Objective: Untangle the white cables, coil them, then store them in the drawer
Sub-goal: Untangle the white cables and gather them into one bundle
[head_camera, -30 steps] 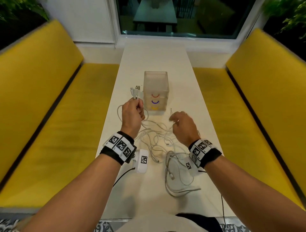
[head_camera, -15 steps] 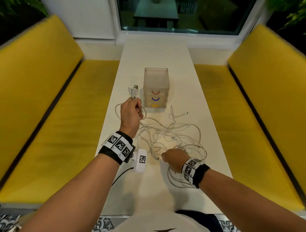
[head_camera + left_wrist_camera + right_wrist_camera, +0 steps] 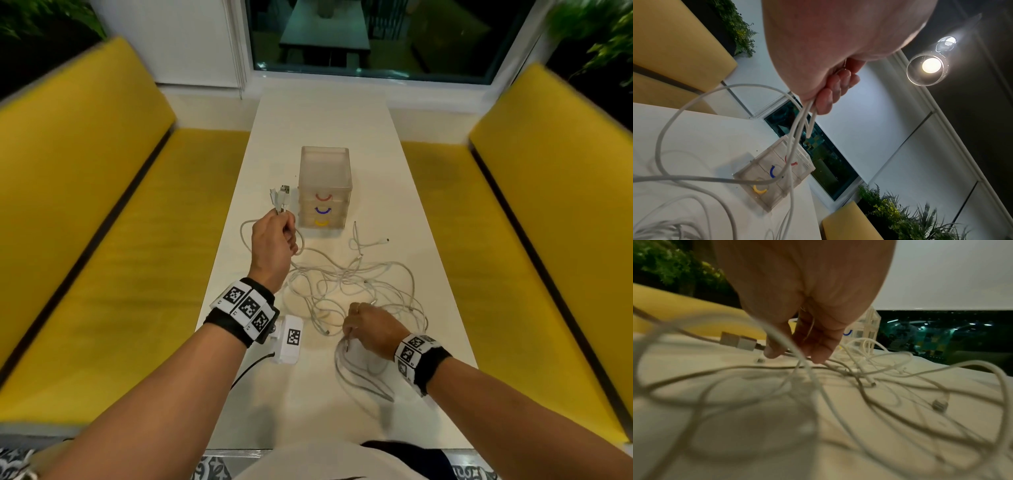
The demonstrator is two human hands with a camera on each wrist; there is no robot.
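Blurring near cables [image 3: 756,402]; right hand's [image 3: 807,337] grip unclear.

both forearms reach forward, each wrist wrapped in a black band with square-patterned tags. the left hand [image 3: 274,240] is raised, fingers [image 3: 830,95] curled in a fist around a bundle of white cables [image 3: 342,284], whose plug ends stick up above the knuckles. the right hand [image 3: 371,330] is low and nearer the body, knuckles up, its fingertips [image 3: 818,353] pointing down into the cable tangle; whether they pinch a strand cannot be told.
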